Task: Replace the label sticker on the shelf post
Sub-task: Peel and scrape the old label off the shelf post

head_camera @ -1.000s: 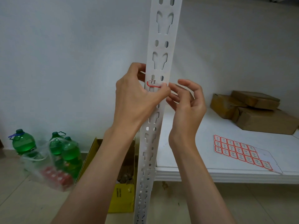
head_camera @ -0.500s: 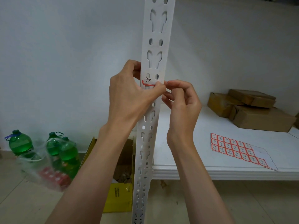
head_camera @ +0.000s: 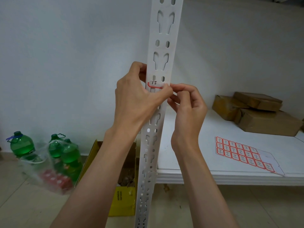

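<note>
A white slotted shelf post (head_camera: 164,38) rises through the middle of the view. A small red-bordered label sticker (head_camera: 154,84) with black handwriting sits on its front face. My left hand (head_camera: 136,97) wraps round the post from the left, its thumb lying across the sticker's lower right part. My right hand (head_camera: 185,104) is curled at the post's right edge, and its fingertips pinch the sticker's right end beside my left thumb. A sheet of red-bordered label stickers (head_camera: 243,153) lies on the white shelf (head_camera: 189,175), with a few at its right end peeled off.
Brown cardboard parcels (head_camera: 256,112) are stacked at the shelf's back right. On the floor at the left stand green bottles (head_camera: 21,143), some in a plastic bag (head_camera: 49,170) with red items. An open yellow cardboard box (head_camera: 121,186) sits behind the post's foot.
My right hand has closed from loosely spread fingers and moved in to the post's right edge, where it now pinches the sticker's end. My left hand has kept its hold.
</note>
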The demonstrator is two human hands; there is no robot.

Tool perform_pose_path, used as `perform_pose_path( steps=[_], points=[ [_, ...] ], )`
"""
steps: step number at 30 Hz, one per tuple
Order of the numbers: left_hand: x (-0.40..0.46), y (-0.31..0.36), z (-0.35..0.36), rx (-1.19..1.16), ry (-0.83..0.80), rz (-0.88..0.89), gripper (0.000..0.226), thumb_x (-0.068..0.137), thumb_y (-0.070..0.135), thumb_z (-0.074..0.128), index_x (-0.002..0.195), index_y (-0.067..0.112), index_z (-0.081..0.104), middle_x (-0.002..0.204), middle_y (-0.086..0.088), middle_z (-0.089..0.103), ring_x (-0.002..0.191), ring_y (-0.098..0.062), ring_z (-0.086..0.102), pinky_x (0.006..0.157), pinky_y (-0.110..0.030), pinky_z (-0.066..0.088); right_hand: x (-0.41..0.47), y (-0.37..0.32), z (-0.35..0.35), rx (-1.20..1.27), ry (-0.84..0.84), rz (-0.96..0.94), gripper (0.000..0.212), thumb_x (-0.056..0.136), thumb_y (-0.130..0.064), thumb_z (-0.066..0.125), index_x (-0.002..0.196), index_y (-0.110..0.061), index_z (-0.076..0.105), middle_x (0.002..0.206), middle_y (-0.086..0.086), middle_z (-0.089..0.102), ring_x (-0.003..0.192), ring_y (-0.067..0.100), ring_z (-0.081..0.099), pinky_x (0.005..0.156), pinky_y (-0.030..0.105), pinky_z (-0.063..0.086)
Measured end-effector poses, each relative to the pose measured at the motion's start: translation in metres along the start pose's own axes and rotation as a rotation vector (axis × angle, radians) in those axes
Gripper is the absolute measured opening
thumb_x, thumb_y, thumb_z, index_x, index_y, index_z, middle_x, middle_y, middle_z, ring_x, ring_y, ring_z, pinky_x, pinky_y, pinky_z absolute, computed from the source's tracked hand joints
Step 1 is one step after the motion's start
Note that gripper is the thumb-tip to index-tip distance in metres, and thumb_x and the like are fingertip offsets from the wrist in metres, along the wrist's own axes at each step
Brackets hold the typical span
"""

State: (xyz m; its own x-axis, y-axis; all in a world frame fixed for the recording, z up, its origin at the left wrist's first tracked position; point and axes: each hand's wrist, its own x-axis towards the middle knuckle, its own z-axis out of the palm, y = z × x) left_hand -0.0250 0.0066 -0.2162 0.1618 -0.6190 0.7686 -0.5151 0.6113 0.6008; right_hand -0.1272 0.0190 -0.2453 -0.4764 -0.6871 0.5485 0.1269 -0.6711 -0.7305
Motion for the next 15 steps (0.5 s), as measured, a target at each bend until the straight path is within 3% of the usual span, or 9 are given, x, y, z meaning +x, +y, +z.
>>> perform_pose_path(
  steps=[4, 8, 11, 15],
  points=[
    [-0.0002, 0.0016, 0.0005, 0.013, 0.008, 0.010, 0.050, 0.075, 0.049, 0.070, 0.114, 0.020, 0.058, 0.105, 0.013, 0.064, 0.085, -0.009, 0.065, 0.072, -0.019, 0.055, -0.0004, 0.0001, -0.0001, -0.001, -0.004, -0.001, 0.027, 0.100, 0.003, 0.048, 0.087, -0.007, 0.069, 0.082, -0.007, 0.074, 0.081, 0.008, 0.073, 0.076, 0.023, 0.059],
    [0.0004, 0.0024, 0.0012, 0.036, 0.008, 0.017, 0.052, 0.077, 0.049, 0.071, 0.117, 0.018, 0.058, 0.113, 0.009, 0.067, 0.089, -0.006, 0.061, 0.071, -0.003, 0.045, -0.0005, 0.0006, -0.0003, -0.004, -0.005, -0.004, 0.027, 0.099, 0.002, 0.048, 0.086, -0.008, 0.069, 0.085, -0.004, 0.074, 0.083, 0.010, 0.073, 0.077, 0.024, 0.059],
    [0.0017, -0.0005, -0.0005, 0.040, -0.003, 0.015, 0.048, 0.081, 0.042, 0.073, 0.119, 0.016, 0.058, 0.117, 0.006, 0.068, 0.091, -0.010, 0.065, 0.067, -0.004, 0.047, -0.0007, 0.0006, -0.0003, -0.002, -0.006, -0.005, 0.027, 0.099, 0.002, 0.049, 0.086, -0.008, 0.070, 0.084, -0.005, 0.074, 0.083, 0.010, 0.074, 0.077, 0.024, 0.059],
    [-0.0001, 0.0010, -0.0012, -0.027, -0.009, 0.001, 0.049, 0.077, 0.049, 0.069, 0.115, 0.021, 0.058, 0.105, 0.012, 0.065, 0.066, -0.008, 0.059, 0.061, -0.011, 0.044, -0.0006, 0.0003, 0.0003, 0.004, -0.007, -0.006, 0.029, 0.100, 0.003, 0.048, 0.084, -0.010, 0.069, 0.078, -0.011, 0.073, 0.080, 0.009, 0.073, 0.076, 0.023, 0.058]
  ],
)
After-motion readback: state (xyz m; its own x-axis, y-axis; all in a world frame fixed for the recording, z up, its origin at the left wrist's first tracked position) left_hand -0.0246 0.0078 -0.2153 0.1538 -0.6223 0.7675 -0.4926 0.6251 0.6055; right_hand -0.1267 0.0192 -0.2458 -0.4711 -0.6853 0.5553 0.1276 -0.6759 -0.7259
